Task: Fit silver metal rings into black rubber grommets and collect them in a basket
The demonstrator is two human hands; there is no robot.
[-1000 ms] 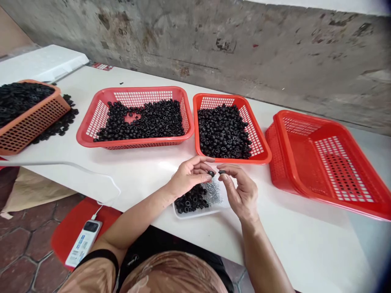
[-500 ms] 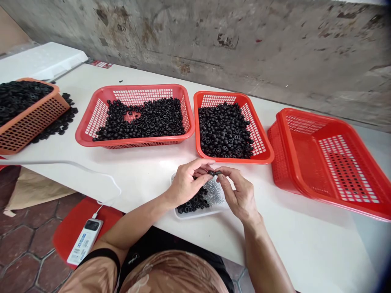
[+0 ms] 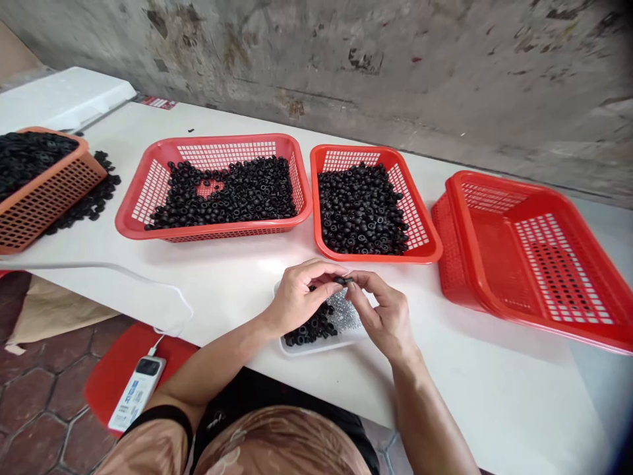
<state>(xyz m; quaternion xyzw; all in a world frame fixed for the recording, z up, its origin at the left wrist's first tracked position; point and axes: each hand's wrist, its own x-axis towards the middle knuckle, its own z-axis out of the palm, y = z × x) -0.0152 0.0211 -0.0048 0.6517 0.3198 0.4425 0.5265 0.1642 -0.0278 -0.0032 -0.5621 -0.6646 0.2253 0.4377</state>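
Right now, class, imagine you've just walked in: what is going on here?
A person pinches a small black ring between the left hand and right hand, just above a white tray holding more black rings and a pile of silvery metal pieces. On the white table beyond, two red baskets hold black rings, as does an orange basket at the left. Another red basket sits at the right.
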